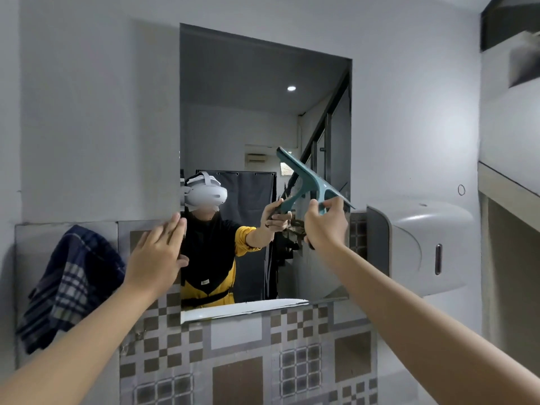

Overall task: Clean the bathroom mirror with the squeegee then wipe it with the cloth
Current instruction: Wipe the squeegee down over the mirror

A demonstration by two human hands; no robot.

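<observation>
A frameless rectangular mirror (263,112) hangs on the grey wall in the head view. A teal squeegee (309,179) lies tilted against the glass at the mirror's lower right, its blade running from upper left to lower right. My right hand (325,223) grips its handle from below. My left hand (159,252) rests flat, fingers straight, against the mirror's lower left edge and the wall beside it. A dark blue checked cloth (70,285) hangs on the wall at the left, apart from both hands.
A white wall dispenser (420,247) sticks out just right of the mirror, close to my right arm. Patterned grey and brown tiles (248,361) cover the wall below. A ledge (508,185) runs along the right wall.
</observation>
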